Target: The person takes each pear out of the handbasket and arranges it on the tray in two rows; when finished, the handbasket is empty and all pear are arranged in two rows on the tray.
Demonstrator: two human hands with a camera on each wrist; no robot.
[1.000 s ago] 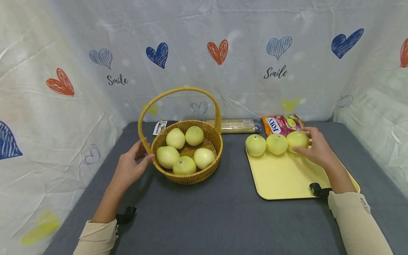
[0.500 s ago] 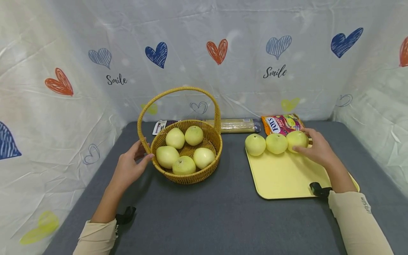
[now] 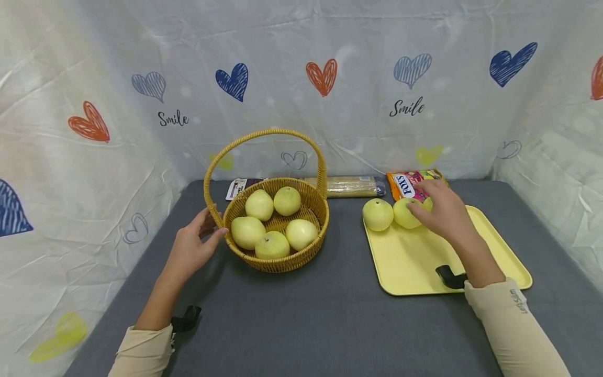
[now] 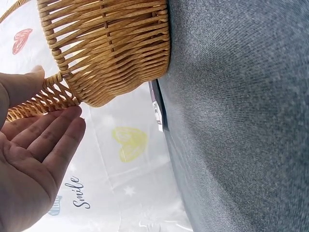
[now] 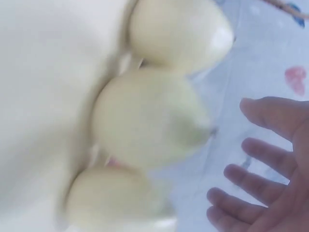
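My left hand (image 3: 190,247) holds the wicker basket (image 3: 282,266) at the foot of its tall handle. In the left wrist view the thumb lies on one side of the handle (image 4: 52,94) and the fingers on the other. Several pale green pears (image 3: 271,245) sit inside the basket. To the right, three more pears stand in a row along the far edge of a yellow tray (image 3: 410,269). Over that row hovers my right hand (image 3: 443,214), fingers spread and holding nothing. It partly hides the right pear (image 3: 427,203); the middle pear (image 5: 149,118) shows in the right wrist view.
A colourful FOX'S candy bag (image 3: 410,183) lies behind the tray. Behind the basket is a long plastic-wrapped pack (image 3: 353,186). A white curtain (image 3: 282,36) with printed hearts encloses the grey-covered table (image 3: 306,324).
My right hand has come off the right pear, rising and shifting left over the row. The left hand, basket and pears have stayed in place.
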